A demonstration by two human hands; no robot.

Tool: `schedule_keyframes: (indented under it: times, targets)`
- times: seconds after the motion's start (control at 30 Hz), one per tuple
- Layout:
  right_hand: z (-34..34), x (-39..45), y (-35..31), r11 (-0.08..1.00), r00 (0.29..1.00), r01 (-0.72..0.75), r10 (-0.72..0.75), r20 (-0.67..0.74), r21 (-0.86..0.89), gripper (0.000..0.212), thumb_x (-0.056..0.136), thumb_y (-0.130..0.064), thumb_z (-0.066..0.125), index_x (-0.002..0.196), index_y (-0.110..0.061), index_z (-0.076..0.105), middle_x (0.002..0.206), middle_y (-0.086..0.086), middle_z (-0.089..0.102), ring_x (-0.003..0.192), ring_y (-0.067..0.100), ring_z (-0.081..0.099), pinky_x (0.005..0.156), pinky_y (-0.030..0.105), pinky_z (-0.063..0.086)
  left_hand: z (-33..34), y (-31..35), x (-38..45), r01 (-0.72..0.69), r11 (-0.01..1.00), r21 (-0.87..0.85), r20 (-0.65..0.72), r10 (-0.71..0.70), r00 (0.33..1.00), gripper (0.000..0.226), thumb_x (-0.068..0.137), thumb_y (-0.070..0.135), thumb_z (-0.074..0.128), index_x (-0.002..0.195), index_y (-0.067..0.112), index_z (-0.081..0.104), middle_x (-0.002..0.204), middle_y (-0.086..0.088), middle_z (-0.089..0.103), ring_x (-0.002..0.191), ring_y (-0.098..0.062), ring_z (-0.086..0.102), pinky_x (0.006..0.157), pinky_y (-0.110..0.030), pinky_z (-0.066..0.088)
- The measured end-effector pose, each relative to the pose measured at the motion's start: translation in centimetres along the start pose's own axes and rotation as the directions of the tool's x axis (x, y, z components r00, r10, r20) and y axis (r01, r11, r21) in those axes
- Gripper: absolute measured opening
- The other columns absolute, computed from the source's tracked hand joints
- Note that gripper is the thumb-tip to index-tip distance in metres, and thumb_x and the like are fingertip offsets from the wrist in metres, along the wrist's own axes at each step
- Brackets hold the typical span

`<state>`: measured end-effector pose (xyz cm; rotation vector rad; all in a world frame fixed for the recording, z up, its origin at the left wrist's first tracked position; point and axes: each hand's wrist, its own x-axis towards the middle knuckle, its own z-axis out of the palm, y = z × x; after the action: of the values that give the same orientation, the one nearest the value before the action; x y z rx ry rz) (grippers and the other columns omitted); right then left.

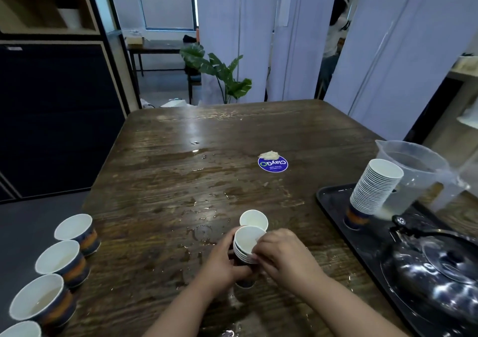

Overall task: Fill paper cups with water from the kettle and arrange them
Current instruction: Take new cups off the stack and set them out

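Both hands, left hand (222, 261) and right hand (282, 254), hold a small stack of white paper cups (245, 246) over the wet brown wooden table (181, 181), near the shiny black kettle (439, 274).

The lowest white paper cup with a dark printed band (19, 330) in the row at the left table edge is cut off by the bottom of the picture. The shiny dark metal kettle (437, 274) on the black rectangular tray (333, 202) runs out at the right and bottom edges. The left hand (222, 261) and right hand (282, 254) cover the lower part of the short stack of nested white paper cups (247, 243), so its count cannot be told. The small print on the round blue sticker (273, 163) is too small to read.
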<state>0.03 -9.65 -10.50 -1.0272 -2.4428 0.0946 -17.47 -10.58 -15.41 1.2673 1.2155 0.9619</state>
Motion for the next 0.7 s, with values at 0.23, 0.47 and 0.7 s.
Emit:
schedule_keyframes:
  times: [0.23, 0.47, 0.7]
  targets:
    - [-5.0, 0.2, -0.1, 0.992, 0.949, -0.104, 0.08, -0.306, -0.065, 0.026, 0.086, -0.041, 0.053, 0.076, -0.024, 0.07, 0.078, -0.013, 0.066, 0.078, 0.008, 0.059, 0.074, 0.021, 0.038, -1.7, -1.0, -0.4, -0.013, 1.0, 0.023, -0.062, 0.014, 0.998, 0.085, 0.054, -0.006, 0.089, 0.122, 0.029, 0.053, 0.113, 0.005, 0.067, 0.101, -0.007, 0.064, 0.078, -0.014, 0.049]
    - [1.3, -4.3, 2.5, 0.979, 0.987, -0.134, 0.117, -0.11, -0.157, 0.023, 0.076, -0.043, 0.053, 0.068, -0.027, 0.068, 0.069, -0.016, 0.063, 0.065, 0.006, 0.059, 0.066, 0.016, 0.034, -4.3, -2.6, -1.2, 0.027, 0.999, 0.029, -0.166, -0.022, 0.986, 0.098, 0.046, 0.018, 0.092, 0.13, 0.036, 0.044, 0.124, 0.012, 0.059, 0.112, 0.001, 0.056, 0.087, -0.009, 0.042]
    - [5.3, -5.0, 3.2, 0.968, 0.987, -0.157, 0.145, -0.076, -0.197, 0.027, 0.076, -0.044, 0.049, 0.063, -0.027, 0.065, 0.063, -0.016, 0.059, 0.063, 0.006, 0.058, 0.062, 0.018, 0.036, -4.5, -2.8, -1.2, 0.041, 0.998, 0.055, -0.158, -0.032, 0.987, 0.103, 0.04, 0.031, 0.092, 0.132, 0.035, 0.045, 0.124, 0.008, 0.061, 0.116, -0.006, 0.056, 0.094, -0.017, 0.042]
